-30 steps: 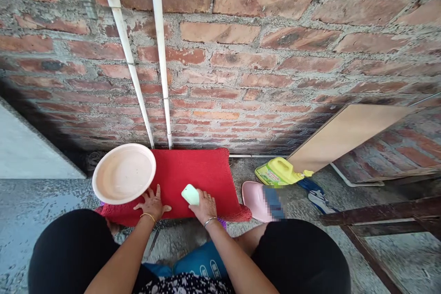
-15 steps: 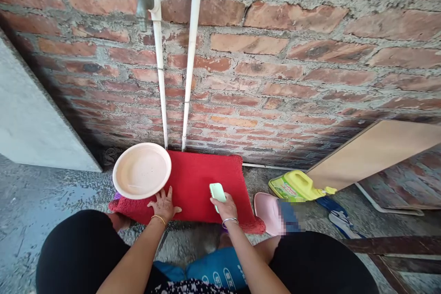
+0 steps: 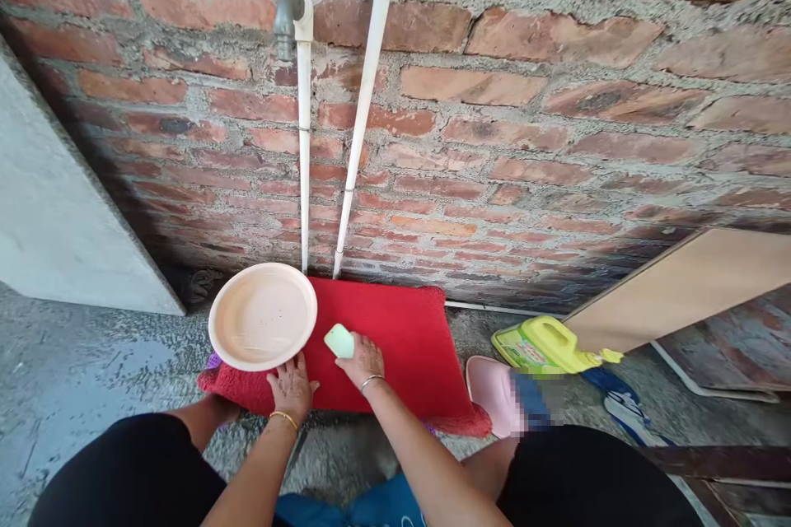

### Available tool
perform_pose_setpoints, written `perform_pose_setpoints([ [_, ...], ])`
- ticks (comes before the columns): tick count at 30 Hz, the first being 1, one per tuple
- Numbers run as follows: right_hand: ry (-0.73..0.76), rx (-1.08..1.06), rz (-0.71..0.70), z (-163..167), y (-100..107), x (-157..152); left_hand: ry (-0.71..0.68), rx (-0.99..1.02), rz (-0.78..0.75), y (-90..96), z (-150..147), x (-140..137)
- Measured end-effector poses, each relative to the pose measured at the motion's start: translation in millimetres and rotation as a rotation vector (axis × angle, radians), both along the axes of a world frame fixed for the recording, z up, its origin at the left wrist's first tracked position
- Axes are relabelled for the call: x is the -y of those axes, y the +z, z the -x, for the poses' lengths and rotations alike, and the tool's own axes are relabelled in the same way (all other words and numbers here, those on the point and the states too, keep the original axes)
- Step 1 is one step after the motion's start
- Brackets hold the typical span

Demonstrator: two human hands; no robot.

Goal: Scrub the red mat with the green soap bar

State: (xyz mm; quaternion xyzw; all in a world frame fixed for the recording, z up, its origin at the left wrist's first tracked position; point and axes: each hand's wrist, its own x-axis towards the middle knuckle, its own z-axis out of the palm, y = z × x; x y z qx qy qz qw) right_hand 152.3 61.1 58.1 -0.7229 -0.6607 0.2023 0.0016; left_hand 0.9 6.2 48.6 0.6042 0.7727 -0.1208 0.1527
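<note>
A red mat [image 3: 395, 346] with a shaggy edge lies spread on the floor by the wall. My left hand [image 3: 292, 389], with a gold bangle, rests flat on it with fingers spread, close to the rim of a pale pink basin [image 3: 265, 268]. In my right hand [image 3: 364, 362] is a pale green rounded block [image 3: 339, 341]; whether it is a soap bar or a brush back I cannot tell. The hand presses it down on the mat, right of the basin. A little water shows in the basin, which stands on the mat's left end.
White pipes [image 3: 364, 123] and a tap [image 3: 287, 0] run down the brick wall [image 3: 494, 90]. At right are a pink scoop-like thing [image 3: 491, 395], partly blurred, a yellow jug [image 3: 544, 339], a sandal [image 3: 634, 412] and a leaning board [image 3: 685, 288]. A grey slab [image 3: 74, 214] leans at left.
My right hand has moved left across the mat with the green block, which now tilts the other way. My left hand stays flat near the basin. The view has shifted slightly.
</note>
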Motion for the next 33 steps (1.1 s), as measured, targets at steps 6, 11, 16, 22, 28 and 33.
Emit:
perform_pose_setpoints([
  [6,-0.521,-0.13,-0.023,-115.4,-23.6,0.3,-0.022,-0.04,-0.038,-7.1,-9.2,-1.7],
  [11,-0.688,-0.241,-0.082,-130.8,-31.1,-0.4,-0.026,-0.015,0.073,-2.0,-14.8,-4.6],
  [16,-0.359,-0.231,-0.094,-52.6,-19.7,-9.6,-0.114,-0.104,0.094,-9.7,-17.3,-4.3],
  [22,-0.022,-0.046,-0.043,-5.4,-0.7,-24.2,-0.133,-0.155,0.086,-16.8,-18.7,-4.7],
  [28,-0.248,0.02,-0.018,-81.1,2.7,-27.5,-0.123,-0.19,0.091,-20.2,-21.0,-6.9],
  [33,-0.574,0.0,-0.035,-165.1,-10.7,-10.2,-0.1,-0.177,0.095,-22.8,-21.1,-6.6],
])
